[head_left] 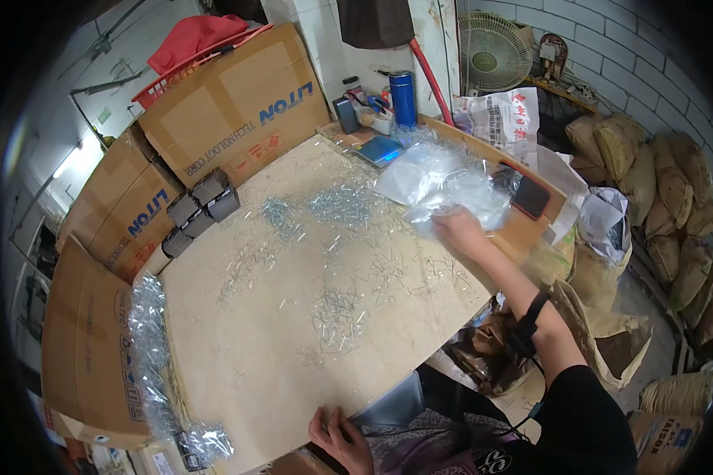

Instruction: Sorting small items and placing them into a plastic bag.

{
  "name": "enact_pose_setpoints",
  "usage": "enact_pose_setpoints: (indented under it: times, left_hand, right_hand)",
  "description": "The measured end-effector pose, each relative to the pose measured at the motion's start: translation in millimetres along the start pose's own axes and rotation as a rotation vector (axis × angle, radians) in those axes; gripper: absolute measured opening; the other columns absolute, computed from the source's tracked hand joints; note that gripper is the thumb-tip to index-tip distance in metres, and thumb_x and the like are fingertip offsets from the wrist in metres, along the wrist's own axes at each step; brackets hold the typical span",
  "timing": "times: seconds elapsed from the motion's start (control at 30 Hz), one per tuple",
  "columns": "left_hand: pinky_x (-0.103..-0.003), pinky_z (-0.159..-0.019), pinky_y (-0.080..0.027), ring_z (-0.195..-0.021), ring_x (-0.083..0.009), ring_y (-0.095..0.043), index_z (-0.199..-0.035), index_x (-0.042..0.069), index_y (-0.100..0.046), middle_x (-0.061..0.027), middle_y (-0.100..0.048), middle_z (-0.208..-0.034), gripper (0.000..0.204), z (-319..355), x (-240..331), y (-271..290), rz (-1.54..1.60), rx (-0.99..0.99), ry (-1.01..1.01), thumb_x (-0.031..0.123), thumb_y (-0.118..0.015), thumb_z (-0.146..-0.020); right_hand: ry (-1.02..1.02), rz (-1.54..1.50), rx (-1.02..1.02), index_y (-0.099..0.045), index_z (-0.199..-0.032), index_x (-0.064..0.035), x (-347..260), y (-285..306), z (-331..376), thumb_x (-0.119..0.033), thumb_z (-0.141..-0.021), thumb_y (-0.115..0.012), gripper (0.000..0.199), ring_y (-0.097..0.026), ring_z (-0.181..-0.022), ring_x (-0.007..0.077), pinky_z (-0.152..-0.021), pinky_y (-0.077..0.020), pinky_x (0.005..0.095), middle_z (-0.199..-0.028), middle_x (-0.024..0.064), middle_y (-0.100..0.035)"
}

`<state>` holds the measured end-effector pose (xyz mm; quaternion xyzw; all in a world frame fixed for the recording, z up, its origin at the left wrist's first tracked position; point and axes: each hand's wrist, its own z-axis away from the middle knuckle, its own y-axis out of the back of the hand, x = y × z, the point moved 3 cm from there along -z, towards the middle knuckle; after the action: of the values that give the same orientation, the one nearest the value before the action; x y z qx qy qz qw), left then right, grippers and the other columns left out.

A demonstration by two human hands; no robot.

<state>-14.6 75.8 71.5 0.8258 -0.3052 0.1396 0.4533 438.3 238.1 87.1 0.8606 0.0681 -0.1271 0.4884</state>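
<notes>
My right hand point(457, 230) reaches to the right side of the wooden tabletop point(214, 317). Its fingers are closed on the near edge of a clear plastic bag point(428, 215), beside a pile of similar bags point(444, 176). At the table's front edge rests my left hand point(341, 441), its bent fingers a little apart with nothing seen in them. Next to it a grey tray-like piece point(392, 404) lies between the table edge and my body. Small bent metal wire pieces lie in loose heaps: a near one point(339, 315), a far one point(341, 204) and a smaller one point(281, 215).
Large cardboard boxes point(238, 111) wall the left and back. Small dark boxes point(206, 198) and filled clear bags point(146, 332) line the left edge. A blue flask point(402, 99), small scale point(379, 150) and phone point(529, 196) sit at the back right. Sacks point(665, 174) are stacked beyond.
</notes>
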Motion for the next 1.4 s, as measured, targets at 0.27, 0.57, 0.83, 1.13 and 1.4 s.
enact_pose_setpoints:
  times: [0.27,0.57,0.83,1.13,1.4]
  left_hand:
    - [-0.045,-0.096,-0.042,-0.114,-0.0367,-0.052,-0.108,0.0,-0.063,-0.0207,-0.054,-0.122,0.021,0.7,-0.9,4.9,-0.044,0.086,-0.064,-0.003,-0.061,-0.087]
    - [-0.033,-0.091,-0.051,-0.105,-0.0248,-0.064,-0.117,-0.007,-0.061,-0.0176,-0.066,-0.111,0.024,3.8,54.9,-21.4,1.152,-0.435,0.563,-0.002,-0.056,-0.093]
    - [-0.028,-0.072,-0.054,-0.074,-0.0187,-0.069,-0.1,-0.001,-0.068,-0.0122,-0.069,-0.082,0.017,29.0,40.1,-9.4,0.496,-0.448,0.067,-0.006,-0.062,-0.085]
    - [-0.027,-0.05,-0.04,-0.055,-0.0091,-0.05,-0.098,0.005,-0.053,0.0021,-0.056,-0.065,0.008,89.0,-9.9,-37.5,0.787,-0.945,0.584,0.013,-0.055,-0.097]
    - [-0.041,-0.066,-0.052,-0.075,-0.0343,-0.068,-0.097,0.005,-0.059,-0.019,-0.066,-0.08,0.028,119.5,-43.9,-67.0,0.469,-0.804,0.167,0.029,-0.07,-0.088]
  right_hand:
    - [0.183,-0.032,0.341,-0.068,-0.078,-0.0073,-43.4,31.0,25.1,-0.004,-0.068,-0.065,0.011,-0.062,-0.087,0.0287,-0.079,-0.0466,0.0401,-0.086,0.011,-0.068]
    - [0.656,-0.524,-0.024,-0.069,-0.1,-0.0086,-227.0,52.0,205.0,-0.013,-0.075,-0.068,0.025,-0.059,-0.097,0.0238,-0.091,-0.0438,0.041,-0.103,0.0079,-0.062]
    - [0.285,-0.783,-0.446,-0.064,-0.117,-0.0093,-215.9,23.2,241.4,-0.015,-0.088,-0.065,0.03,-0.059,-0.088,0.0219,-0.086,-0.0414,0.0336,-0.086,0.0074,-0.063]
    - [-0.21,-1.233,-0.876,-0.06,-0.089,-0.0036,-207.1,8.4,266.2,-0.023,-0.095,-0.062,0.02,-0.055,-0.059,0.0139,-0.056,-0.0425,0.0313,-0.066,0.0082,-0.054]
    - [0.109,-0.756,-0.743,-0.054,-0.086,-0.006,-180.5,-45.9,308.4,-0.032,-0.09,-0.067,0.029,-0.056,-0.077,0.027,-0.076,-0.042,0.0385,-0.076,0.0081,-0.056]
